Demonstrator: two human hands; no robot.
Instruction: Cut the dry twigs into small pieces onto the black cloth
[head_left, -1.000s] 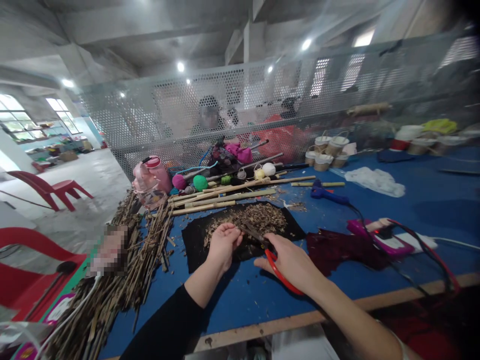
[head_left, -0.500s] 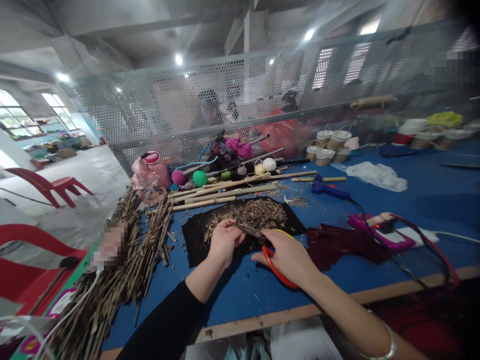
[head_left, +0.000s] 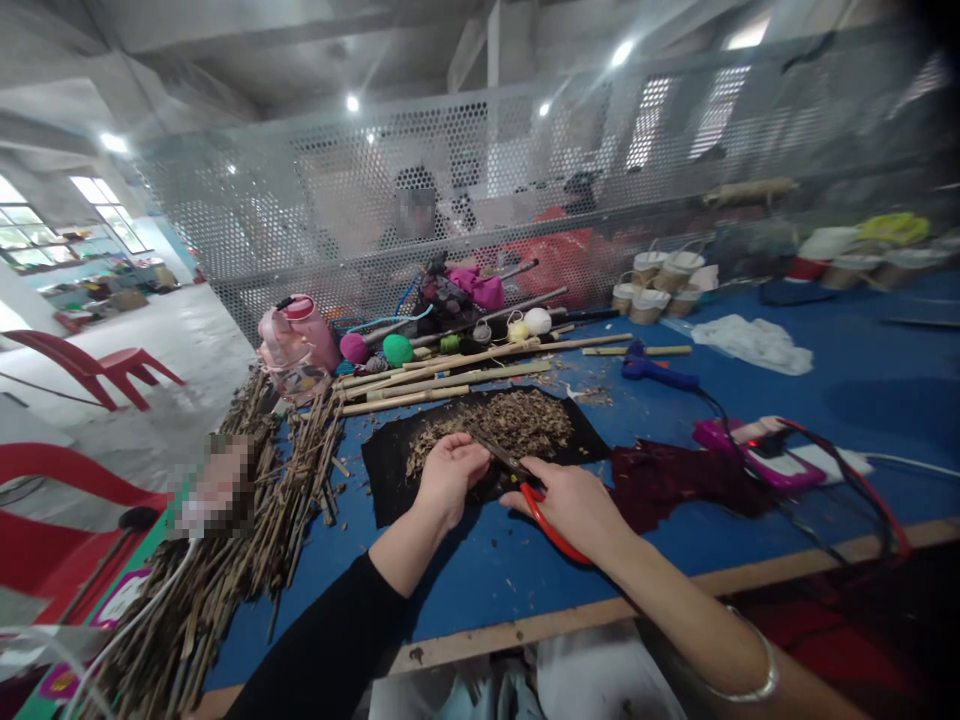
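My right hand (head_left: 574, 502) grips red-handled scissors (head_left: 541, 518), their blades pointing left toward my left hand (head_left: 448, 474). My left hand is curled, fingers pinched on a small piece I cannot make out, right at the blade tips. Both hands hover over the near edge of a black cloth (head_left: 390, 480) that carries a heap of brown chopped bits (head_left: 517, 420). The cloth lies on a blue table (head_left: 487, 580).
A large pile of dry twigs (head_left: 247, 520) lies left of the cloth. Behind it are long sticks (head_left: 450, 380), yarn balls (head_left: 397, 349), a pink jug (head_left: 300, 340) and a blue glue gun (head_left: 656, 372). Dark red cloth (head_left: 675, 475) and cables lie right. People sit behind a mesh screen (head_left: 525, 180).
The hands stay together over the cloth; the scissor blades have shifted slightly at my left fingertips. The view has tilted a little.
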